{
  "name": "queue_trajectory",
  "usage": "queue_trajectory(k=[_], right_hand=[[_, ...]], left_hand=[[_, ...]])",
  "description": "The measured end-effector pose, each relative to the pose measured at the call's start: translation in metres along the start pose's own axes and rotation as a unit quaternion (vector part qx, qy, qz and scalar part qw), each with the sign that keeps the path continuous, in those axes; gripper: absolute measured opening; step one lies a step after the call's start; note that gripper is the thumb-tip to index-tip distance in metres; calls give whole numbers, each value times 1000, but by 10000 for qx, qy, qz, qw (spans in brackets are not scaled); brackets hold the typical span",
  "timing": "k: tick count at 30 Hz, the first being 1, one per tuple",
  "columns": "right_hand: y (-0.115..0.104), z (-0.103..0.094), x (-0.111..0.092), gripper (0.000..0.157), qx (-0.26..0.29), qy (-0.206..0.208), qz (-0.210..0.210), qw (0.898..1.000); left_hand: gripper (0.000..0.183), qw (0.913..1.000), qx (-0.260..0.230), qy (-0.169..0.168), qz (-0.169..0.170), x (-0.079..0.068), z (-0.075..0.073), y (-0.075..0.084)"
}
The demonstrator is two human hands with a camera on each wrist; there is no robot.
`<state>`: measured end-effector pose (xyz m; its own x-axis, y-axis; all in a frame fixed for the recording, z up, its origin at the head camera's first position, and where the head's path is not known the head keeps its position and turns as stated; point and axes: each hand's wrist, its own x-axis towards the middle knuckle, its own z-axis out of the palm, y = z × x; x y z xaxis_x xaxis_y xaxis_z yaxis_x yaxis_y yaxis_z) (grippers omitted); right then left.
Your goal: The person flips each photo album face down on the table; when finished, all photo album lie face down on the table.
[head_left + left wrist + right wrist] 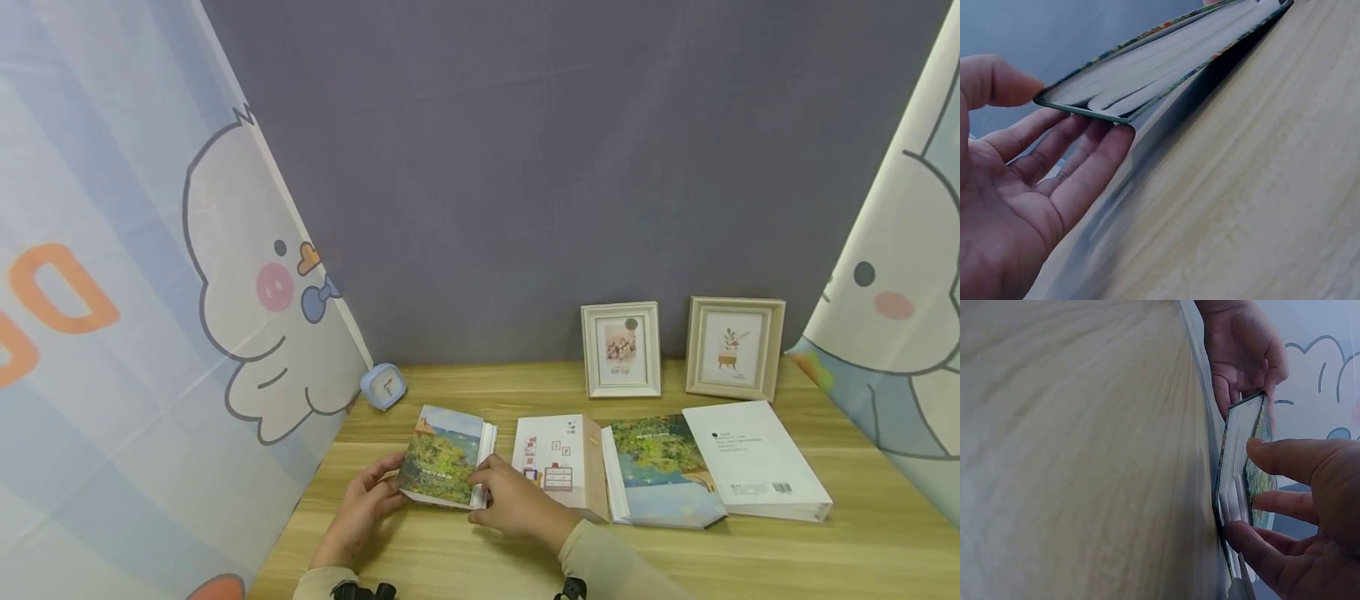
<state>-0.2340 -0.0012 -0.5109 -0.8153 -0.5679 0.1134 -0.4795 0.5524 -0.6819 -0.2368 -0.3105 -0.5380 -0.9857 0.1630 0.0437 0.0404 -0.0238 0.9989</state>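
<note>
A photo album (442, 442) with a painted green-and-blue cover lies between both hands at the left of the table. My left hand (367, 504) pinches its spine side, thumb at the upper edge and fingers beneath, as the left wrist view shows. That side is tilted up, with a dark gap under the back cover. My right hand (521, 504) holds the opposite side near the front corner. In the right wrist view its thumb lies on the cover, and a finger touches the white page edges (1238, 450). White pages stick out past the cover on the right.
Right of the hands lie a white album with a room drawing (551, 458), another painted album (663, 475) and a white album with a barcode (757, 462). Behind stand a small blue clock (383, 387), a white picture frame (621, 350) and a beige picture frame (735, 347).
</note>
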Motion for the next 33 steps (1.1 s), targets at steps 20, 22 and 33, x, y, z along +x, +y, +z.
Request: queue_trajectory(k=[20,22,33], right_hand=[[-1,0,2,56,315,65,2,9995],[0,0,2,58,333,72,-4,9994],[2,-1,2,56,708,98,-253,9971]], left_hand=[[49,9958,-29,-249,886,-6,6,5],[51,9957,53,-242,898,-8,8,6],[52,9931,-123,-489,1057,-6,12,6]])
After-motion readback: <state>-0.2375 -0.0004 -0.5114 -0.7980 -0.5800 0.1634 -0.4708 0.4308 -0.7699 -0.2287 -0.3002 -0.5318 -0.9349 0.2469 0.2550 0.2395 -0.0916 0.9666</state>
